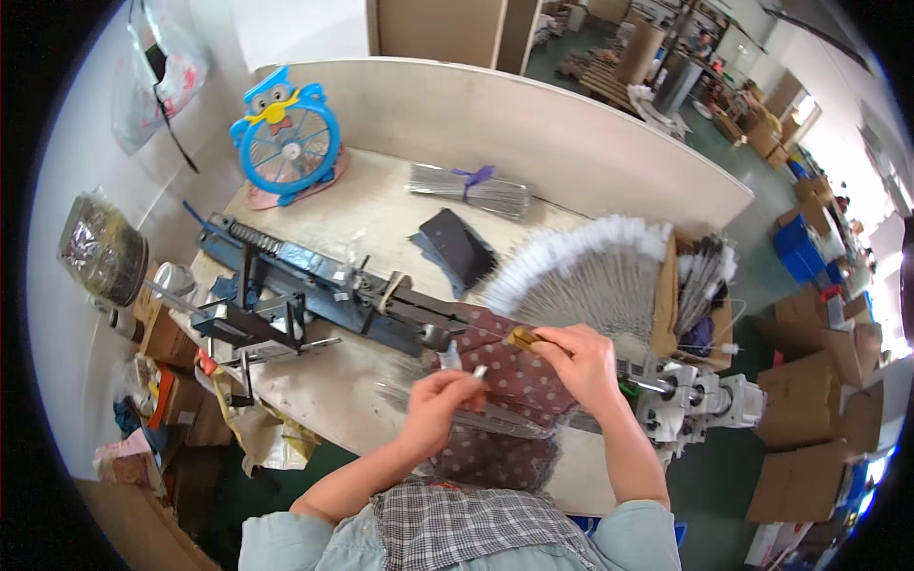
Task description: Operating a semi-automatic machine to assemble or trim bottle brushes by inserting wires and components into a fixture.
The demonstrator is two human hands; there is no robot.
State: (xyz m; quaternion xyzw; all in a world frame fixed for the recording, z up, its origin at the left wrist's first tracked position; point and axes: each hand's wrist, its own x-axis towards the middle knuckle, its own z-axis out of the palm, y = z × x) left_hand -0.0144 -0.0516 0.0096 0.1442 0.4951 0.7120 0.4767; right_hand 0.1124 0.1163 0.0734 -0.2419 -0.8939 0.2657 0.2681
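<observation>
My right hand [579, 360] is closed on a small brass-coloured block [523, 339] over a brown polka-dot cloth [505, 354]. A thin wire seems to run from the block toward the long metal bench machine [324, 281] on the left. Just in front of the machine's rounded metal end [435, 336], my left hand [441, 407] is closed in a pinch. A small whitish piece [480, 372] sticks out of its fingertips; its kind cannot be made out. Thin metal wires [500, 422] lie on the cloth beside my left hand.
A fan of white-tipped wires [581, 266] spreads at the back right, next to a cardboard box [666, 300]. Behind the machine lie dark pads [457, 249] and a tied wire bundle [468, 188]. A blue fan [288, 147] stands far left; a white mechanism [695, 400] stands right.
</observation>
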